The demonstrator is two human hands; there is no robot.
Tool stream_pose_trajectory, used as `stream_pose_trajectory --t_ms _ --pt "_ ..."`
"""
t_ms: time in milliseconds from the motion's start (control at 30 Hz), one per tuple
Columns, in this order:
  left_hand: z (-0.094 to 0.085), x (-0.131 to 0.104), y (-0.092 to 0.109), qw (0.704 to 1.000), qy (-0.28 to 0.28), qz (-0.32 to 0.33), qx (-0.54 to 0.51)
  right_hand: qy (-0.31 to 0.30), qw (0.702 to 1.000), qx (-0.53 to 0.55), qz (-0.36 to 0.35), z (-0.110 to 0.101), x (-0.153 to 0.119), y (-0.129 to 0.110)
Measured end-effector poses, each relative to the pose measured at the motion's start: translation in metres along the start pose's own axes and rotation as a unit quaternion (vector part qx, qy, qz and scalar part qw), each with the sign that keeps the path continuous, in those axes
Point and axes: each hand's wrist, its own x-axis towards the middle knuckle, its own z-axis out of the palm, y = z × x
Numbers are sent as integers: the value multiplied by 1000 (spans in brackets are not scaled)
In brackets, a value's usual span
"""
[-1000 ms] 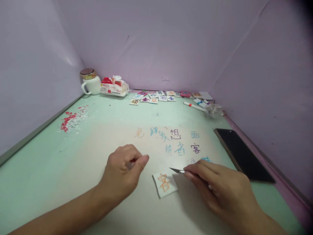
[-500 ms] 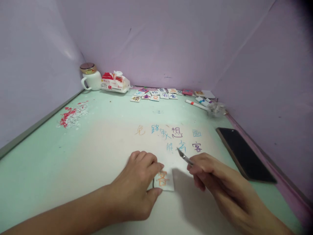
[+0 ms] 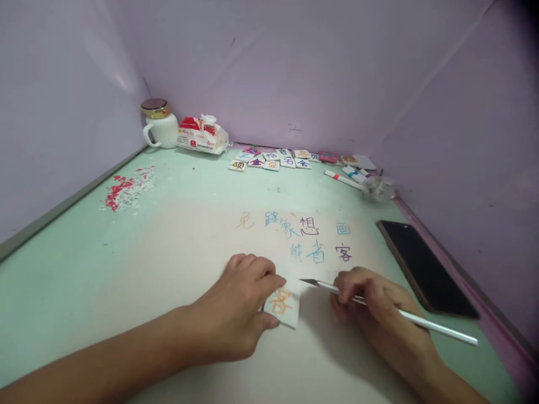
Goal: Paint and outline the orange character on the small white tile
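A white square tile [image 3: 287, 307] with an orange character on it lies on the table near the front. My left hand [image 3: 242, 306] grips it at its left side, thumb at the lower edge and index finger at the upper edge. My right hand [image 3: 374, 314] is closed around a slim silver craft knife [image 3: 435, 328], whose pointed blade is aimed left, just above and right of the tile, not touching it. Behind the tile, characters [image 3: 309, 225] in orange, blue and purple are written on the table surface.
A black phone [image 3: 427, 269] lies at the right. Lettered tiles [image 3: 272, 165], markers [image 3: 343, 179], a clear plastic bundle [image 3: 379, 188], a wipes pack [image 3: 202, 136] and a lidded white mug [image 3: 162, 130] stand along the back. Red and white shavings [image 3: 126, 189] lie at the left.
The knife has swung from pointing up and left to lying nearly level, its tip lower and its long handle now showing. The tile has turned slightly in my left hand. The view has shifted a little.
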Motion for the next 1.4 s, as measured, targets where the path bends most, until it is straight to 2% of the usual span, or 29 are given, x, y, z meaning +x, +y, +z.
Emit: stream_pose_trajectory --t_ms 67,133,233,333,433,533,667,867,1200,1400 --pt "-1 2 -1 1000 -5 10 -4 28 999 -26 29 3 -1 3" --pt "-4 3 -3 1000 -13 22 -14 32 996 -63 55 5 -1 4" --pt "-10 3 -6 999 -25 30 -30 18 993 -103 63 7 -1 3" --pt "-9 1 -5 999 -14 16 -50 42 994 -86 56 9 0 -1" --pt "-2 -3 3 998 39 -43 -30 42 997 -59 32 12 2 -2" --pt "6 -3 15 994 67 -73 42 4 999 -54 -5 13 4 1" --pt "9 0 20 995 43 -46 72 -44 994 -82 -59 12 3 7" --pt "12 -1 13 998 61 -4 16 -47 984 -139 -102 10 1 14" --pt "12 -1 13 998 58 -9 2 -77 955 -210 -192 15 4 10" --pt "13 0 12 998 61 -7 8 -75 950 -231 -196 17 6 9"
